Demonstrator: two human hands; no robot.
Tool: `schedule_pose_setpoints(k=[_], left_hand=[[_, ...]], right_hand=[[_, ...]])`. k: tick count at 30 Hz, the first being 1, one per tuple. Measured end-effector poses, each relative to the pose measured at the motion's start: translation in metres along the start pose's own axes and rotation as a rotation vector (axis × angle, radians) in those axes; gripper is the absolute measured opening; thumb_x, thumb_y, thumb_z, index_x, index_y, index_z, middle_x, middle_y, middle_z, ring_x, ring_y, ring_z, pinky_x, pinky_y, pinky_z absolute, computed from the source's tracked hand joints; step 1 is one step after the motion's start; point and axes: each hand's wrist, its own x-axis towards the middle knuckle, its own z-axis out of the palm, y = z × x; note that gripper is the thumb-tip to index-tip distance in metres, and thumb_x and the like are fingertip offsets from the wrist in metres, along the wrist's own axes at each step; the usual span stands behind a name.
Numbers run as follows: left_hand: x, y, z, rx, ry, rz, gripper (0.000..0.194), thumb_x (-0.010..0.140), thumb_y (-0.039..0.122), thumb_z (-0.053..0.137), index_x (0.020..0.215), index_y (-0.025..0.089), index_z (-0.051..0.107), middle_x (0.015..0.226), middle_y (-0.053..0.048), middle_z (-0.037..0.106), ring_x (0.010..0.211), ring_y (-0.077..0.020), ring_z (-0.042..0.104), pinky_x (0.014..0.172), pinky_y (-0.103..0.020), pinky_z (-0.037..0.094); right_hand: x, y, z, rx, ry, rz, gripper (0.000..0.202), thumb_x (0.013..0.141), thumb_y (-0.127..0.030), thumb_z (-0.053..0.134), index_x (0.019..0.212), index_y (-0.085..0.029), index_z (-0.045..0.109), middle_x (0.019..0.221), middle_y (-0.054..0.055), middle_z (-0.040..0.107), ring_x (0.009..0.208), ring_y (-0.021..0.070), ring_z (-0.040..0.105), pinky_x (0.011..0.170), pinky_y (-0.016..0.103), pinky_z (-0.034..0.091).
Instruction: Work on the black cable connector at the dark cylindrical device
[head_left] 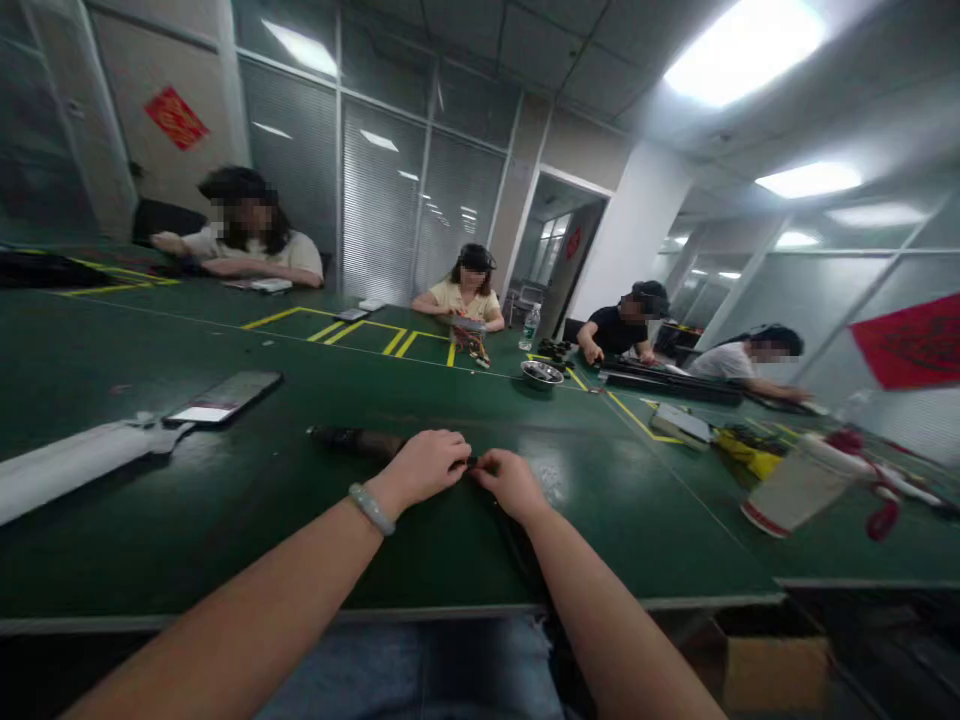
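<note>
My left hand (427, 465), with a pale bangle on its wrist, is closed, fingertips pinching a small black piece (472, 462). From the other side my right hand (514, 485) pinches the same piece, thumb and forefinger pressed together. A dark, slim tool that looks like an electric screwdriver (360, 441) lies on the green table (300, 540), its thin tip pointing left and its rear end hidden behind my left hand. Below my right hand a dark cable (514, 535) runs towards the table's front edge. Small clear bits (550, 485) lie just right of my right hand.
A phone (229, 397) and a white strip-like object (75, 465) lie at the left. Further off stand a metal bowl (541, 375) and a water bottle (529, 327). A pale bucket-like container (799, 485) is tilted in view at the right. Several people sit across the table.
</note>
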Motion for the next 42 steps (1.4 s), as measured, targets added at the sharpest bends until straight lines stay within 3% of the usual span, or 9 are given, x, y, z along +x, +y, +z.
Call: schedule_pose_setpoints(k=[11,16,33,42], left_hand=[[0.0022,-0.0009,-0.0002,-0.009,-0.031,0.027,0.004,0.09,0.022,0.056,0.087,0.022,0.058,0.095,-0.003,0.064,0.087,-0.0187,0.061,0.076,-0.029,0.043],[0.0019,0.0004,0.0016,-0.003,-0.045,0.005,0.004,0.091,0.023,0.054,0.087,0.022,0.056,0.088,-0.002,0.064,0.08,-0.0192,0.06,0.07,-0.03,0.043],[0.0024,0.0058,0.0026,-0.052,-0.045,-0.1,0.012,0.094,0.029,0.052,0.09,0.021,0.06,0.088,-0.004,0.065,0.083,-0.0205,0.061,0.075,-0.032,0.043],[-0.0005,-0.003,-0.0014,-0.144,-0.061,-0.029,0.011,0.089,0.023,0.059,0.098,0.025,0.064,0.098,-0.001,0.067,0.091,-0.0178,0.063,0.081,-0.027,0.044]], right_hand=[[-0.0007,-0.0047,-0.0028,-0.016,0.007,0.014,0.005,0.082,-0.027,0.068,0.083,-0.022,0.07,0.08,-0.002,0.071,0.069,0.0132,0.061,0.062,0.023,0.041],[-0.0012,-0.0061,-0.0044,-0.012,0.004,0.01,0.006,0.083,-0.028,0.068,0.083,-0.022,0.07,0.08,-0.002,0.071,0.069,0.0125,0.061,0.062,0.023,0.041],[0.0012,-0.0006,-0.0009,-0.051,0.027,-0.004,0.007,0.081,-0.029,0.069,0.082,-0.022,0.07,0.08,-0.001,0.07,0.071,0.0138,0.06,0.062,0.023,0.041],[0.0017,-0.0004,-0.0004,-0.058,0.017,0.015,0.009,0.082,-0.031,0.068,0.083,-0.023,0.071,0.079,-0.002,0.07,0.071,0.0136,0.061,0.063,0.022,0.041]])
